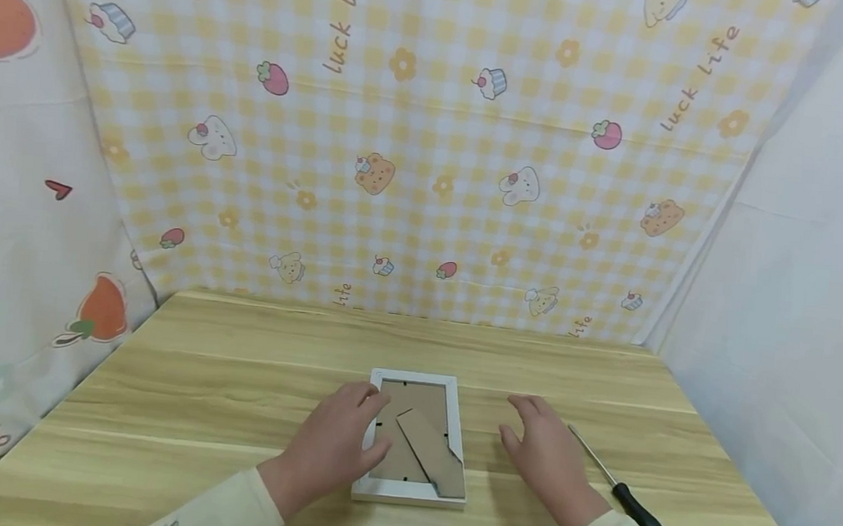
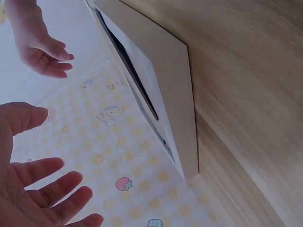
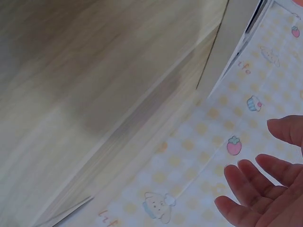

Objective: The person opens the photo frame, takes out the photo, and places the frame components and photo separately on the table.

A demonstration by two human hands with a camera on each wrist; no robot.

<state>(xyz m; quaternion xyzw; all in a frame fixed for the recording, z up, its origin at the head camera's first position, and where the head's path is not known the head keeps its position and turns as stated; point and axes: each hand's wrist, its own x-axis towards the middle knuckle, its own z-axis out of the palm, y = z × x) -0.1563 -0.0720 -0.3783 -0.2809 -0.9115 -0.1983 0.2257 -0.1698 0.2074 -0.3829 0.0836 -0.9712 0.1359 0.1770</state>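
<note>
A white picture frame (image 1: pixel 407 491) lies face down on the table, its brown backing board (image 1: pixel 393 453) upward. Slanted across that board is a cardboard stand leg (image 1: pixel 429 447); small black tabs show around the edge. My left hand (image 1: pixel 330 443) hovers over the frame's left side, fingers spread and relaxed, holding nothing. In the left wrist view a gap separates the left hand (image 2: pixel 45 179) from the frame (image 2: pixel 173 90). To the frame's right, my right hand (image 1: pixel 543 457) is held loosely, empty, between the frame and a screwdriver (image 1: pixel 639 514).
The screwdriver, with a black and yellow handle, lies on the wood-grain table (image 1: pixel 249 340) at the right. A yellow checked cloth (image 1: pixel 431 155) hangs behind the table. White cloths stand at the left (image 1: pixel 13 202) and right (image 1: pixel 804 271).
</note>
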